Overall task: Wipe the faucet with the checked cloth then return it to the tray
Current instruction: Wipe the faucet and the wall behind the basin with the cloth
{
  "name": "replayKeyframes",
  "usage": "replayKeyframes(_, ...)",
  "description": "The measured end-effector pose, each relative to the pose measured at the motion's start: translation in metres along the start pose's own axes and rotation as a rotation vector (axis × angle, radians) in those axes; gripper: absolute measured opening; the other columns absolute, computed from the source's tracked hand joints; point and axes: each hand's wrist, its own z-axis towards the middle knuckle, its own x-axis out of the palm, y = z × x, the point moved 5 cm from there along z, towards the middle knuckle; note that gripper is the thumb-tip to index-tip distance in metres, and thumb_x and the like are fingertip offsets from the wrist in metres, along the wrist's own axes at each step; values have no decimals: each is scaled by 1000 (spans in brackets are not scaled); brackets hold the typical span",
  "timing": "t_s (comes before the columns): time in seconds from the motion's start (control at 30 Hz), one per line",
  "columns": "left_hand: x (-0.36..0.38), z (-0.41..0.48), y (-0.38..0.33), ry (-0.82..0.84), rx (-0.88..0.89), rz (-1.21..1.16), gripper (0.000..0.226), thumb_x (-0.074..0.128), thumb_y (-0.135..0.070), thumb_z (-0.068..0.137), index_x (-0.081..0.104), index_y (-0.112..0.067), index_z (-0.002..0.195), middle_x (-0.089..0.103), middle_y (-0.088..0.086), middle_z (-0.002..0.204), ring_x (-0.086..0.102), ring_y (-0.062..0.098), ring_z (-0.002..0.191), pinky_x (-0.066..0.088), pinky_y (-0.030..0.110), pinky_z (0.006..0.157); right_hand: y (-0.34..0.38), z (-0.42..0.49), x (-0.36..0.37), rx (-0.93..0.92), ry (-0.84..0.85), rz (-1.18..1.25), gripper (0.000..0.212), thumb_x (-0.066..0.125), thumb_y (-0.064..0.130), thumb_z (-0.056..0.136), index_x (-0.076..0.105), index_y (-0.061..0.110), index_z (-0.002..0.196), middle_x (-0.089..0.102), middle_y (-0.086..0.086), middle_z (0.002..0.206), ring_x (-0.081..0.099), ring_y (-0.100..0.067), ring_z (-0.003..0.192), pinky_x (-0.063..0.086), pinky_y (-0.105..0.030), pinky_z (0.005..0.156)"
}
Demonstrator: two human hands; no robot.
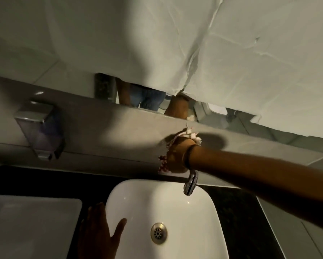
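Note:
My right hand [177,156] reaches across from the right and is closed around the red-and-white checked cloth [162,163], pressing it on the top of the chrome faucet [190,184]. Only the faucet's spout shows below my wrist, hanging over the white basin [138,193]. Bits of the cloth's white fringe stick out above my knuckles. My left hand [100,228] rests flat with fingers spread on the basin's left rim. A pale tray [31,227] lies on the dark counter to the left of the basin.
A soap dispenser [41,129] hangs on the grey wall at the left. A mirror above the ledge is mostly covered by white sheeting [175,43]. The brass drain [158,233] sits in the basin's bottom. The dark counter [231,206] continues to the right.

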Motion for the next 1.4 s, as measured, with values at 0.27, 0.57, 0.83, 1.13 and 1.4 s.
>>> replayKeyframes(0.27,-8,10,-6,87,-27,-51,144,9,-103,44,28,-9,151,35,15,158,32,35,146,30,55,117,22,-54,107,461,-680,2022,38,43,37,113,63,29,144,52,-18,164,61,-28,136,41,-42,119)
replayKeyframes(0.57,-24,28,-18,43,132,-35,121,64,-86,52,28,-26,151,35,6,157,34,27,144,29,47,118,33,17,106,-220,-337,3534,72,49,52,107,50,1,158,50,-25,164,60,-46,139,37,-61,124)
replayKeyframes(0.83,-12,30,-12,188,72,-136,142,35,-101,42,8,-19,156,18,15,163,21,30,149,16,45,123,13,-12,138,304,-527,2788,69,69,58,89,71,9,137,84,-13,115,78,-42,108,51,-67,113)
replayKeyframes(1.13,-17,15,-12,-43,70,-42,128,37,-98,47,39,-15,145,47,12,146,46,34,131,43,52,106,4,-38,83,643,-607,1988,39,45,47,109,66,21,131,72,-12,131,69,-33,121,54,-56,111)
replayKeyframes(1.4,-2,-2,-6,-17,-35,-29,116,40,-88,64,18,-16,153,34,15,158,28,34,147,23,54,121,31,-36,91,945,-753,1975,25,55,33,109,76,25,119,81,15,109,76,-9,100,49,-15,80)
